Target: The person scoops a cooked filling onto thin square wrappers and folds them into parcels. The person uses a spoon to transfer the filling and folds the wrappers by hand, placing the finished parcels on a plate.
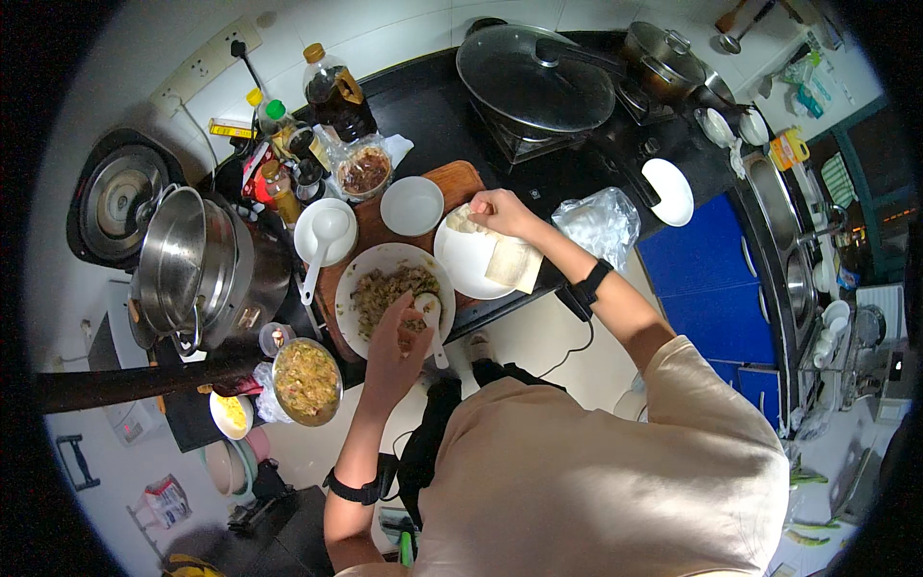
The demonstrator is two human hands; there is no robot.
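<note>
My left hand (398, 346) hovers over a white plate (347, 328) of minced filling (389, 285), its fingers curved and apart with nothing visible in them. A white spoon (430, 317) lies in the filling beside that hand, its handle over the plate's near rim. My right hand (502, 213), fingers curled together, is at the far side of another white plate (461, 263). Pale folded dumplings (461, 218) lie under its fingertips; whether it grips one is hidden. Thin square dough wrappers (513, 265) overlap that plate's right edge, below my right wrist.
A wooden board (456, 177) carries a white bowl (412, 205); a bowl with a ladle (329, 227) stands left. A metal bowl of yellowish filling (308, 382) sits at the counter's near-left edge. Steel pots (187, 267) stand left; a lidded wok (533, 79) is on the stove.
</note>
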